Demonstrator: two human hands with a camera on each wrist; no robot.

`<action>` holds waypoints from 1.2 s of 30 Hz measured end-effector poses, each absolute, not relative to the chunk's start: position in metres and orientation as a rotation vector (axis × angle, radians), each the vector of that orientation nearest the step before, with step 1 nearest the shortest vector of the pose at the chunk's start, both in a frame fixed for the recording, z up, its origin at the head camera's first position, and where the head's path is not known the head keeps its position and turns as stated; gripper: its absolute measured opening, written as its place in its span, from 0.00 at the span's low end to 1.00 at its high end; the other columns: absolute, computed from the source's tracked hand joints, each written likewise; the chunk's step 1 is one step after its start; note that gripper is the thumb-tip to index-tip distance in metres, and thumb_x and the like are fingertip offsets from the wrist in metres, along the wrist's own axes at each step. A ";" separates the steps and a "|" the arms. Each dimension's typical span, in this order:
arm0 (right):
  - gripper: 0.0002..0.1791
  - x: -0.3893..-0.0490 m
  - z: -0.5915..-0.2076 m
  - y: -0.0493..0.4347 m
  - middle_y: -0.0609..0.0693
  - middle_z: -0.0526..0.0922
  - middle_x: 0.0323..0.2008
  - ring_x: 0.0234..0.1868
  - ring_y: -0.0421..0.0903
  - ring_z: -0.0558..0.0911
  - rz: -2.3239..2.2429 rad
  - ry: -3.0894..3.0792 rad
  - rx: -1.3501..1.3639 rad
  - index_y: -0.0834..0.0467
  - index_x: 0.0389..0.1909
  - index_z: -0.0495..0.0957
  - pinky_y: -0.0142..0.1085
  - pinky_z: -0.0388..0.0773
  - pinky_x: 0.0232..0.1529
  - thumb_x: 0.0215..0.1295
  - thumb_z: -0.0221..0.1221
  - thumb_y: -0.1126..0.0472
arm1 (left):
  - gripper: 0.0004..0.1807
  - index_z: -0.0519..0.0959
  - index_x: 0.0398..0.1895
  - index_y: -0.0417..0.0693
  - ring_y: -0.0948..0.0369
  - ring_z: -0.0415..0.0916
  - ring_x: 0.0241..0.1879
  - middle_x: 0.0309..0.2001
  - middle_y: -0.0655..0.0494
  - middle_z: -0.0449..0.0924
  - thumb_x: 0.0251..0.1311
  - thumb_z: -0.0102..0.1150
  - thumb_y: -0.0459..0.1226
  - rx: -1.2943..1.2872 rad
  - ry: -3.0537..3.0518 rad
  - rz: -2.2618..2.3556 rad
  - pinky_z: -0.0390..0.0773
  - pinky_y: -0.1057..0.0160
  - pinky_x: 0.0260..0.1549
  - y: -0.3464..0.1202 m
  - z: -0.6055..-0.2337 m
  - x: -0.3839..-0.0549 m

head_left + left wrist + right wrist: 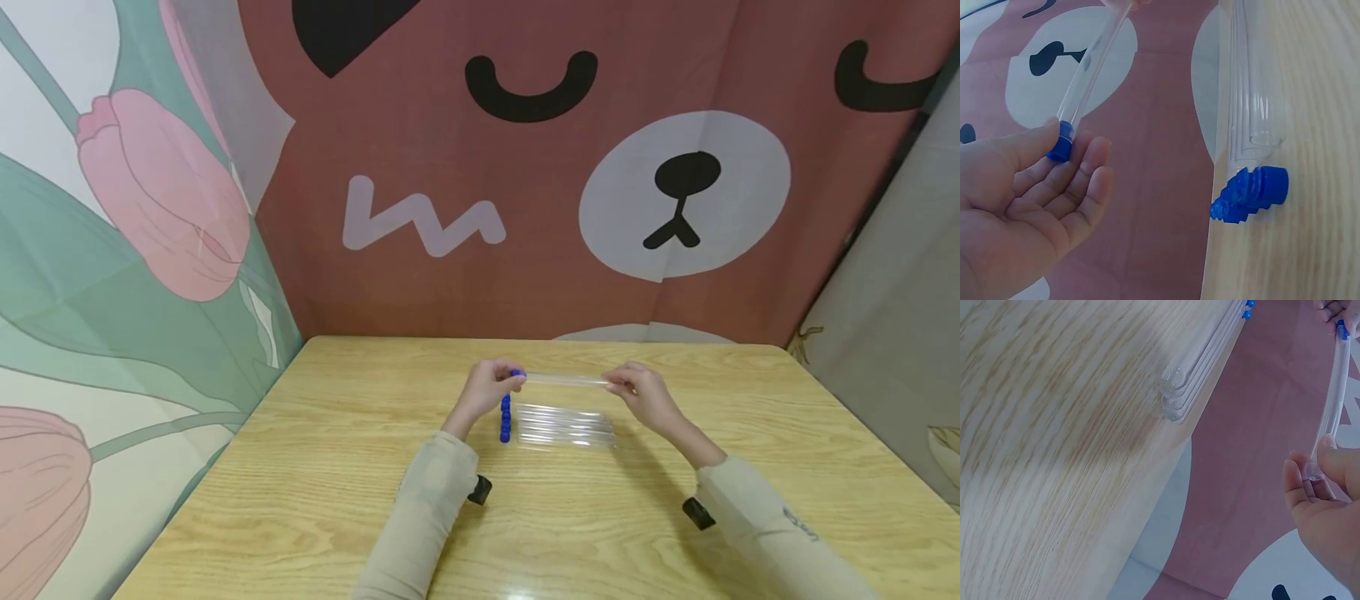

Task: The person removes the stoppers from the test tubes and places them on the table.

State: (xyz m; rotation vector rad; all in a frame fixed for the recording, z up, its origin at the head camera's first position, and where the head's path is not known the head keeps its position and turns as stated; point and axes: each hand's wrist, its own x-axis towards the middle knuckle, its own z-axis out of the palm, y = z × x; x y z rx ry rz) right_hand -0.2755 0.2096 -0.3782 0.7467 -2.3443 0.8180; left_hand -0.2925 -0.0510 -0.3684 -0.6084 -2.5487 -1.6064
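A clear test tube [566,380] is held sideways above the table between both hands. My left hand [489,390] pinches the blue cap [1060,142] at the tube's left end between thumb and fingers. In the left wrist view the cap sits on the tube's mouth; whether it is fully seated I cannot tell. My right hand [643,397] pinches the rounded closed end, which shows in the right wrist view between thumb and fingertips [1295,474]. Just nearer lie several clear tubes [566,427] side by side, with a row of blue caps [506,419] at their left ends.
The wooden table [315,500] reaches back to a hanging cloth [420,283] printed with a bear face. A tulip-print cloth [165,200] hangs on the left. Dark wrist cameras [699,513] stick out below the sleeves.
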 end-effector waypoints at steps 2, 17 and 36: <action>0.07 -0.275 -0.378 0.209 0.54 0.77 0.26 0.22 0.41 0.71 0.812 -2.341 0.746 0.70 0.30 0.79 0.31 0.70 0.20 0.47 0.62 0.76 | 0.08 0.80 0.36 0.38 0.54 0.78 0.30 0.28 0.49 0.80 0.58 0.56 0.34 -0.601 -2.532 -1.603 0.76 0.66 0.28 -0.051 -0.369 -0.292; 0.06 -0.271 -0.376 0.202 0.56 0.78 0.26 0.22 0.44 0.72 0.781 -2.373 0.664 0.70 0.30 0.80 0.32 0.70 0.21 0.48 0.61 0.75 | 0.07 0.82 0.30 0.34 0.60 0.79 0.21 0.23 0.47 0.81 0.52 0.62 0.32 -0.542 -2.369 -1.534 0.75 0.70 0.22 -0.049 -0.374 -0.292; 0.07 -0.269 -0.381 0.208 0.56 0.78 0.27 0.24 0.48 0.76 0.817 -2.343 0.686 0.69 0.29 0.79 0.34 0.75 0.23 0.47 0.61 0.78 | 0.08 0.80 0.32 0.30 0.57 0.80 0.26 0.27 0.43 0.81 0.55 0.58 0.30 -0.697 -2.440 -1.833 0.79 0.55 0.32 -0.060 -0.374 -0.295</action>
